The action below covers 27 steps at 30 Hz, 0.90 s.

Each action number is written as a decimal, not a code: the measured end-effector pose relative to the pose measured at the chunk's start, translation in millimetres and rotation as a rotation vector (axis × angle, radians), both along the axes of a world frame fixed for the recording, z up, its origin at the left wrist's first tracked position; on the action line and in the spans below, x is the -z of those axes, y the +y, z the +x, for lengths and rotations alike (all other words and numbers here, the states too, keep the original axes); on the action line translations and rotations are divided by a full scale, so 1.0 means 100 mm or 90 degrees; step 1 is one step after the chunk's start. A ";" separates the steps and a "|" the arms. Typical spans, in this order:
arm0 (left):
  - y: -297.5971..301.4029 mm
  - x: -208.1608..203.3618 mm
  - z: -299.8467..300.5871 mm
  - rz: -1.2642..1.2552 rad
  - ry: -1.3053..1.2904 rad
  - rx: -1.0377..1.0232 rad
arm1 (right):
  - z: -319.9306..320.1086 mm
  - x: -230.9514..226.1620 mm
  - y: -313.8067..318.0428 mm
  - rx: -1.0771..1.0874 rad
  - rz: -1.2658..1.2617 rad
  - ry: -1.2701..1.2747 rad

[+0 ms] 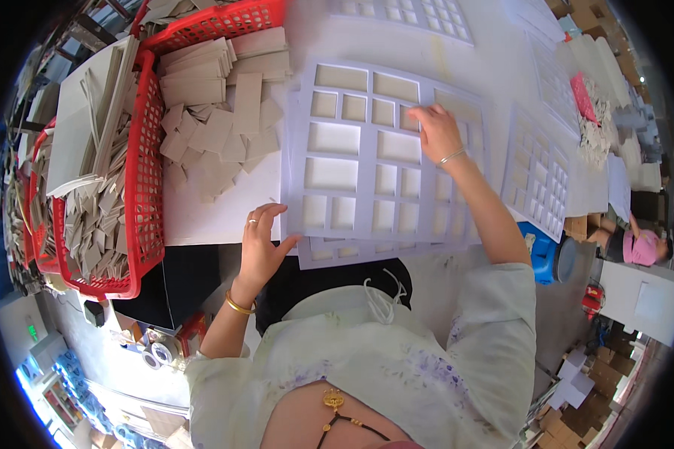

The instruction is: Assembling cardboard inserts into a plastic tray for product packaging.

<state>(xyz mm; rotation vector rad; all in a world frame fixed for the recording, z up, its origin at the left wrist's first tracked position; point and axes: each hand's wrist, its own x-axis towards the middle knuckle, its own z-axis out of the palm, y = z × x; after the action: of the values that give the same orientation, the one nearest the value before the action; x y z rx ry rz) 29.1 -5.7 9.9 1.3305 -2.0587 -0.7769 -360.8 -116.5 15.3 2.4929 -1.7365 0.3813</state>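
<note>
A pale lilac card sheet (367, 161) with several rectangular cut-out windows lies on top of a stack of like sheets on the white table (202, 213). My left hand (262, 243) rests at the sheet's near left corner, thumb touching its edge, fingers spread. My right hand (436, 133) lies flat on the sheet's upper right part, fingertips pressing at one of the windows. Neither hand holds anything. A loose heap of grey-beige card rectangles (217, 112) lies to the left of the sheets.
A red plastic basket (146, 187) full of grey card pieces stands at the left, another red basket (225, 19) behind it. More windowed sheets (539, 176) lie to the right and at the back. Another person in pink (640, 247) works at the far right.
</note>
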 end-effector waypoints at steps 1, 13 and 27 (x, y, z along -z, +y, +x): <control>0.01 0.02 -0.01 -0.002 0.000 -0.005 | -0.01 -0.01 0.02 0.007 0.006 -0.001; 0.07 0.10 -0.05 0.233 0.179 -0.112 | -1.81 0.52 0.86 0.543 -0.090 -0.305; 0.02 -0.12 -0.21 0.492 0.638 -0.003 | -1.66 0.27 1.15 0.577 0.229 -0.496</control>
<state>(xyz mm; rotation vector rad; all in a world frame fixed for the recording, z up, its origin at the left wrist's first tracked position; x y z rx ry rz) 8.6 -3.8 22.4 0.9280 -0.9635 -1.8726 -526.6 -1.7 -11.6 1.4451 -3.1893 1.0828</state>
